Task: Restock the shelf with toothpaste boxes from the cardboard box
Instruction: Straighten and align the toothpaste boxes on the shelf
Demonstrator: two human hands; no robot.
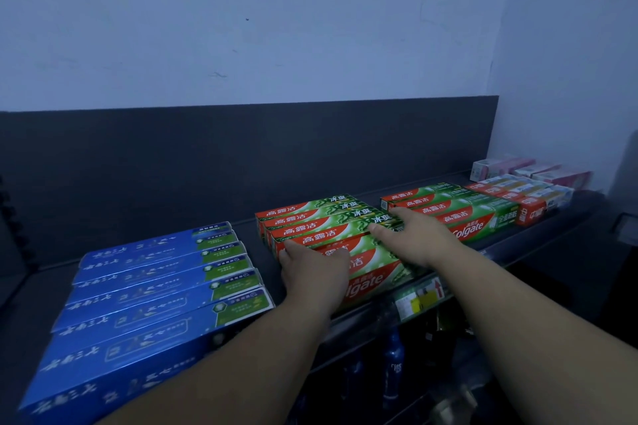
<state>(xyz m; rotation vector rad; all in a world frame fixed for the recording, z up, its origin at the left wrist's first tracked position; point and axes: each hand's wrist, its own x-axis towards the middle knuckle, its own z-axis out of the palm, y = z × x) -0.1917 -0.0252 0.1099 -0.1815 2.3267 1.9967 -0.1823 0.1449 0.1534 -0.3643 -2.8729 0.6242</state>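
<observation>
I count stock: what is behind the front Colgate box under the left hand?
Behind the front Colgate box, more red-and-green boxes lie in a row towards the back panel. The left hand and right hand cover parts, so their count is unsure.

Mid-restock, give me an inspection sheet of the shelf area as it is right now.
Surface: dark shelf, price label on its front rail.
Job's things: red-green Colgate boxes in two groups; cardboard box not in view.
Clutter: blue toothpaste boxes left; red-white boxes and pink boxes far right.
Grippers: left hand and right hand flat on the middle Colgate group.
Cables: nothing seen.
Surroundings: pale wall, dark back panel, blue bottle on the level below.
</observation>
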